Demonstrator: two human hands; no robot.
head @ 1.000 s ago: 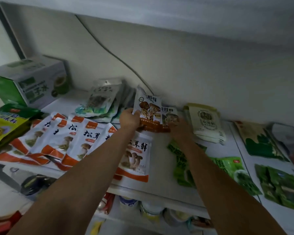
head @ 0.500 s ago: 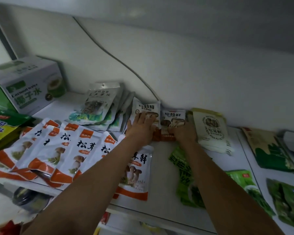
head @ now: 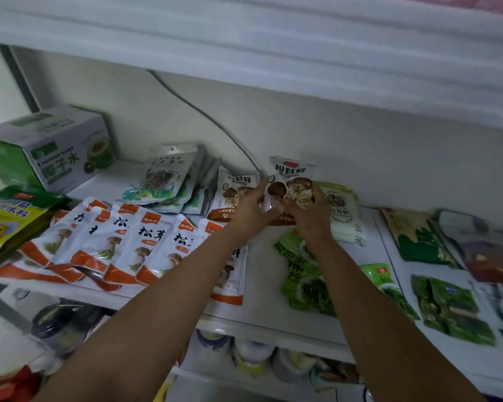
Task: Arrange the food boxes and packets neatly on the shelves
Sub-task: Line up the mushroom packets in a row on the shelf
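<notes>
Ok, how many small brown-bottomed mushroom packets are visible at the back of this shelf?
2. The lying packet rests by the back wall; just right of it, the held packet stands upright in the right hand. Others may be hidden underneath.

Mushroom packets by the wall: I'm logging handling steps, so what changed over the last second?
The right hand took hold of the right mushroom packet and raised it upright. The left hand let go of the left mushroom packet and moved to the raised one's edge. The orange-and-white packets and coconut water box stayed put.
</notes>
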